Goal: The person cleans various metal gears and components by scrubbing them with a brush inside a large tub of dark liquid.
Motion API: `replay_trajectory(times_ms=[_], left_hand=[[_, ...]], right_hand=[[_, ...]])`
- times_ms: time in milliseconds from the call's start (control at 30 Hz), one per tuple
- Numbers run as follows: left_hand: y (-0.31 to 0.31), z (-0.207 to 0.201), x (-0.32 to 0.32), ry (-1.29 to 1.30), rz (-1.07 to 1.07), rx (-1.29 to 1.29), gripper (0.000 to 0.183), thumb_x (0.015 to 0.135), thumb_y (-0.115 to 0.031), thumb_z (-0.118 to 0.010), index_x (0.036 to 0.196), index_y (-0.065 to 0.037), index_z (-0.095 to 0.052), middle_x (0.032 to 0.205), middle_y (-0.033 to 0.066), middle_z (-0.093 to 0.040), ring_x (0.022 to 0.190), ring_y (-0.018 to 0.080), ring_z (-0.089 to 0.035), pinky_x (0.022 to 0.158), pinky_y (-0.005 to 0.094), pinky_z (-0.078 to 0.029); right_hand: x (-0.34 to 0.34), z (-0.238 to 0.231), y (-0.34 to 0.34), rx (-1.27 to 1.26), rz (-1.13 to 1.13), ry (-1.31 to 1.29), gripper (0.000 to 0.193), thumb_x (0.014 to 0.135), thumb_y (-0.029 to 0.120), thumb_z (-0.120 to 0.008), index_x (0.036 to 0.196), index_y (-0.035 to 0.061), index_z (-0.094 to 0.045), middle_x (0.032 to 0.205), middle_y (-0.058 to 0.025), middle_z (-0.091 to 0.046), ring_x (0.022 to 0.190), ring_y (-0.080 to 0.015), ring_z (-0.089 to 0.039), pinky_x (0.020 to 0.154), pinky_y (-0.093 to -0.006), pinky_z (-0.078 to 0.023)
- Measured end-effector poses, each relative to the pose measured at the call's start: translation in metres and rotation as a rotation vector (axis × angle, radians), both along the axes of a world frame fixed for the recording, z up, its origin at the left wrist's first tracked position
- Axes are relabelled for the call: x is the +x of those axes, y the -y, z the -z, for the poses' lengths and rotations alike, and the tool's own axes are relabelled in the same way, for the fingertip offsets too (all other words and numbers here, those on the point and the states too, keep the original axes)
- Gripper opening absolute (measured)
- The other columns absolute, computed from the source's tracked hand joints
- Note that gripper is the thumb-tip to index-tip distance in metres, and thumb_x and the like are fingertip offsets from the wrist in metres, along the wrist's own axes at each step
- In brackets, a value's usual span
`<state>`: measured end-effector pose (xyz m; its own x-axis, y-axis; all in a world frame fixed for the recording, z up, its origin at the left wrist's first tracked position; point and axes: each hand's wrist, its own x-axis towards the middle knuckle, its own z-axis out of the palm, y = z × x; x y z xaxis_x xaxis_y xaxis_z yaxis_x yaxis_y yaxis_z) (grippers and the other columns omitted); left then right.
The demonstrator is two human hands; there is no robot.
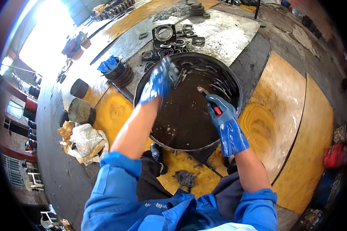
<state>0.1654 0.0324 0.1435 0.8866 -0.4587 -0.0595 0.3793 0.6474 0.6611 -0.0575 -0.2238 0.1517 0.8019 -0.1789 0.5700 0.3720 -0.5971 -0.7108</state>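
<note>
A wide round dark metal tub [196, 146] stands in front of me, its floor dark and wet-looking with pale specks. My right hand [221, 111], in a blue rubber glove, is closed around a red-handled tool [217, 111] over the tub's right side. The tool's narrow light tip [202, 90] points up and left; I cannot make out its exact kind. Over the left rim, my gloved left hand [158, 81] is smeared by motion, so its fingers and anything in them are unclear. Thin curved metal pieces [225, 89] line the tub's far right wall.
Beyond the tub lie several dark ring-shaped metal parts [177, 44] and a square plate with a round opening [164, 34]. To the left stand a bucket with blue plastic [113, 69], metal cans [80, 110] and a crumpled white sack [86, 140]. Yellow-stained boards [285, 104] cover the floor at right.
</note>
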Motion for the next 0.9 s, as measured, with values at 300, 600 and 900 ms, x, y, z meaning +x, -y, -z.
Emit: replay_trajectory(times_ms=[300, 600, 900], left_hand=[[0.053, 0.014, -0.22, -0.341, 0.037, 0.342, 0.043, 0.109, -0.041, -0.053, 0.136, -0.009, -0.062, 0.13, 0.0123, -0.068, 0.118, 0.0262, -0.066, 0.099, 0.043, -0.056], [-0.018, 0.048, -0.234, -0.479, -0.14, 0.277, 0.055, 0.107, -0.042, -0.056, 0.152, -0.012, -0.044, 0.149, 0.0203, -0.053, 0.133, 0.0421, -0.053, 0.109, 0.0612, -0.046], [-0.041, 0.057, -0.211, -0.514, -0.037, 0.195, 0.064, 0.102, -0.042, -0.064, 0.156, -0.018, -0.039, 0.153, 0.0181, -0.05, 0.137, 0.039, -0.051, 0.112, 0.0592, -0.042]], right_hand=[[-0.04, 0.005, -0.017, -0.408, -0.279, -0.239, 0.039, 0.081, 0.004, -0.073, 0.119, 0.0121, -0.072, 0.122, -0.0147, -0.072, 0.106, -0.0363, -0.071, 0.091, -0.0432, -0.059], [-0.059, 0.025, -0.039, -0.322, -0.244, -0.4, 0.027, 0.092, 0.022, -0.069, 0.119, 0.0216, -0.073, 0.122, -0.0078, -0.073, 0.107, -0.035, -0.07, 0.093, -0.0441, -0.058], [0.01, 0.062, 0.024, 0.747, -0.103, -0.735, 0.03, 0.101, 0.015, -0.068, 0.129, 0.0086, -0.071, 0.114, -0.0079, -0.077, 0.1, -0.0216, -0.074, 0.091, -0.0344, -0.06]])
